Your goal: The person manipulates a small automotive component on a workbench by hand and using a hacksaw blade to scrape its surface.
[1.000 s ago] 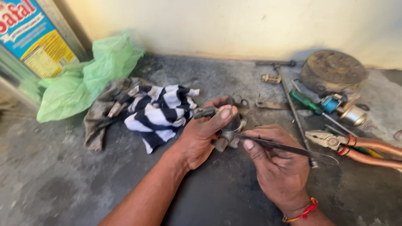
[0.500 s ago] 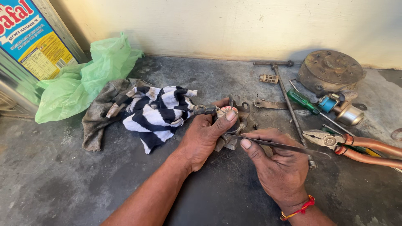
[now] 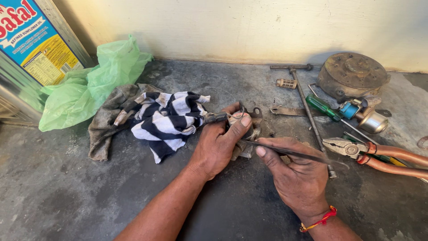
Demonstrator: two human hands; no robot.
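left hand [image 3: 218, 145] clamps small metal part [image 3: 244, 134], beside striped cloth [image 3: 167, 120] | right hand [image 3: 296, 172] pinches thin dark tool [image 3: 290, 154], tip seemingly touching the part

Your forearms were bare, no sleeves showing, and your right wrist wore a red thread band [image 3: 317, 222] with yellow flecks.

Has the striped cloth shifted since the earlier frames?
No. The striped cloth lies in the same spot beside the green plastic bag; only the camera view shifted.

Probably a repair workshop: pliers [image 3: 379, 154], a screwdriver [image 3: 327, 109], greasy rags [image 3: 151, 118] and metal parts lie on a stained concrete floor [image 3: 67, 196].
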